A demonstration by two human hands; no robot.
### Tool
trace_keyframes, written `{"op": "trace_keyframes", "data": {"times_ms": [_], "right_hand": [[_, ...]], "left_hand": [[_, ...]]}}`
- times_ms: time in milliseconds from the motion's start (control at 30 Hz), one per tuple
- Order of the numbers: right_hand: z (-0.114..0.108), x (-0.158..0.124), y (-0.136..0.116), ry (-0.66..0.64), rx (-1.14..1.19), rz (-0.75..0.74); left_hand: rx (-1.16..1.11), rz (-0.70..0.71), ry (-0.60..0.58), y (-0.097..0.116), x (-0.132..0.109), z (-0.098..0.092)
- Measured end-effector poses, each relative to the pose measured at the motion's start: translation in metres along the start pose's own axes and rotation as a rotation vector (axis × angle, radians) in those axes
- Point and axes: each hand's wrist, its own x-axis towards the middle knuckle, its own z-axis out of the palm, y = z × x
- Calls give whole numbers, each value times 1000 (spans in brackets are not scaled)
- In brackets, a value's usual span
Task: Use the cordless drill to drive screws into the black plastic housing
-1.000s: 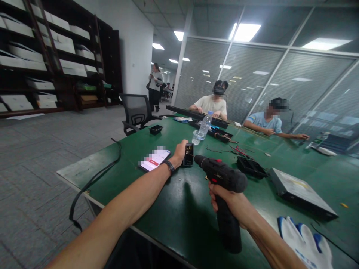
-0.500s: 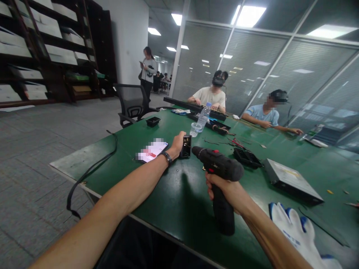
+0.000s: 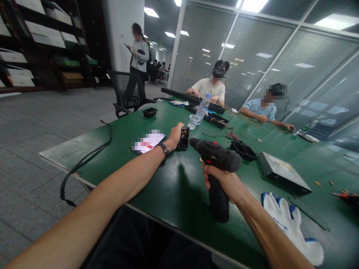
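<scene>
My right hand (image 3: 224, 183) is wrapped round the grip of a black cordless drill (image 3: 215, 157), its nose pointing left toward a small black box-shaped part (image 3: 184, 138). My left hand (image 3: 175, 135) grips that part and holds it upright on the green table (image 3: 174, 186). A black band sits on my left wrist. A phone (image 3: 148, 142) with a lit screen lies just left of that hand.
A flat grey drive unit (image 3: 282, 172) and a black tray (image 3: 243, 150) lie to the right, with a white-and-blue glove (image 3: 288, 224) near the edge. A water bottle (image 3: 202, 110), a plastic cup (image 3: 193, 121), two seated people, a standing person and an office chair (image 3: 126, 95) are farther off.
The view has tilted and drifted, so everything sits lower and further left in the picture. Both hands keep their grips. The standing person has walked closer.
</scene>
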Motion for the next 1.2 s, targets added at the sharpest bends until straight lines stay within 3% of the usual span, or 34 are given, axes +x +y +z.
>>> {"op": "trace_keyframes", "data": {"times_ms": [1200], "right_hand": [[0, 0, 0, -4, 3, 7]], "left_hand": [[-8, 10, -6, 2, -2, 2]]}}
